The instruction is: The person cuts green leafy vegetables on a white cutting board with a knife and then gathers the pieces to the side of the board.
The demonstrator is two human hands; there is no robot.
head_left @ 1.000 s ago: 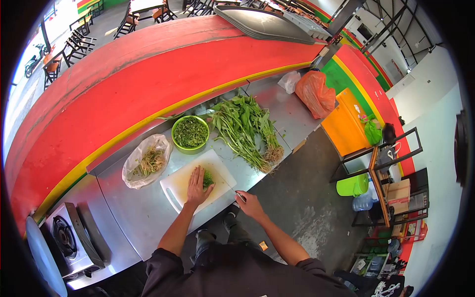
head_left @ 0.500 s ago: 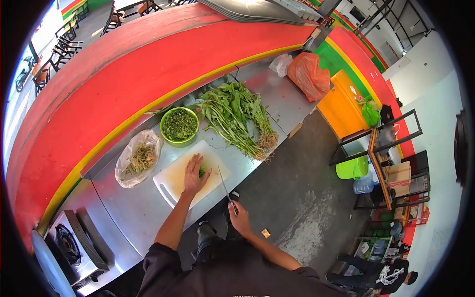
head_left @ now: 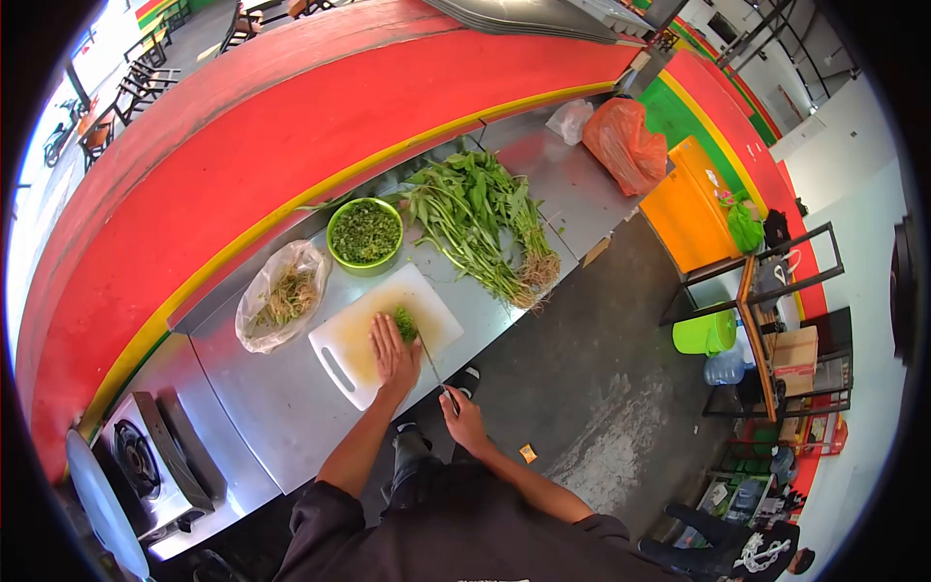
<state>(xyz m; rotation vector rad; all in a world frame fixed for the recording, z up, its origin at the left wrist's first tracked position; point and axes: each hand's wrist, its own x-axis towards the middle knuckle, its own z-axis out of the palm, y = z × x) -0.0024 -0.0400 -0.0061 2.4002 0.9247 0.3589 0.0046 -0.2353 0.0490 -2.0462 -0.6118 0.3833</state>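
Observation:
My left hand (head_left: 395,359) lies on the white cutting board (head_left: 354,325) with its fingers stretched out and close together. Just beyond its fingertips sits a small heap of chopped greens (head_left: 405,324). My right hand (head_left: 464,419) is wrapped round the handle of a knife (head_left: 433,367). The blade points away from me over the board's near right side, its tip close to the heap. Behind the board stands a green bowl (head_left: 367,269) filled with chopped greens. A bunch of leafy greens with roots (head_left: 475,218) lies to the right, and a clear plastic bag (head_left: 254,315) of root ends to the left.
A gas stove (head_left: 145,466) occupies the left end of the metal counter (head_left: 242,398). An orange plastic bag (head_left: 626,145) rests at its far right end. Behind runs a red wall (head_left: 291,136). A person (head_left: 737,543) is at the lower right, near shelves.
The knife has moved left over the board, its tip now near the greens. My left hand has drawn back slightly towards me, uncovering more of the heap. The view has shifted a little.

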